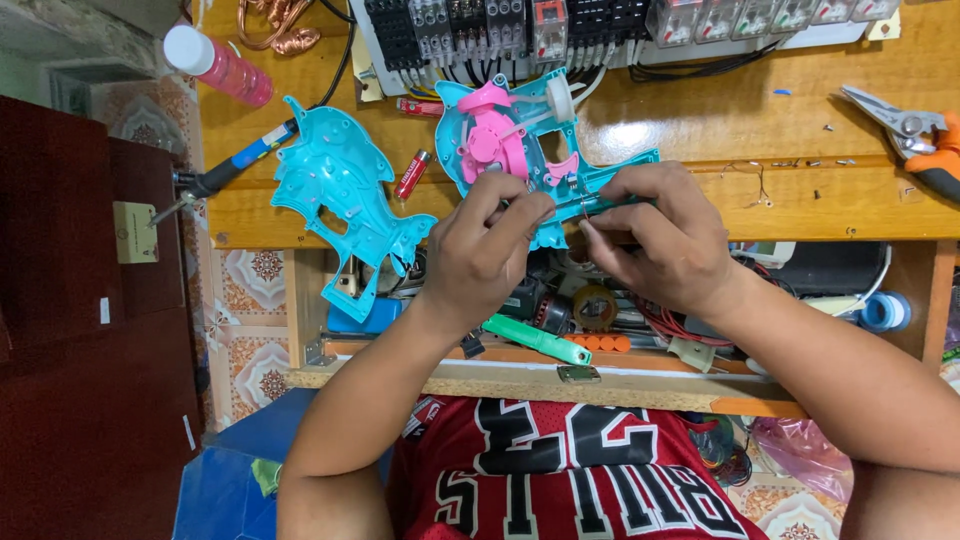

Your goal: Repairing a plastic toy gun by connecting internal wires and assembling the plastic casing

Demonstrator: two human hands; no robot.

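Already opened, judging by the layout: toy shell split in two, one turquoise half (345, 195) lying apart to the left on the wooden bench (760, 200), inside face up, emptied of parts. Other half (545, 140) under the hands at bench centre, pink wheel (492, 140) and white cap (560, 98) seated inside, thin wires running off toward the black terminal row (470, 25) at the back. Left hand (480, 250) curled, fingertips pinching down on the lower edge of that half near the pink gear. Right hand (665, 235) closed round a thin green-handled tool (600, 205), tip aimed left into the shell just beside the left fingertips; exact point of contact hidden behind the fingers. Loose red cell (412, 174) between the two halves. Blue-handled soldering iron (235, 165) at the far left, tip hanging off the bench edge. Pink bottle (215, 62) behind it, orange-handled pliers (915, 140) well apart on the right. Green tool (535, 340) and assorted clutter in the open drawer below. By the look of it: opening done, inner work under way, closing up the shell not yet begun, screws scattered at the right of the bench.
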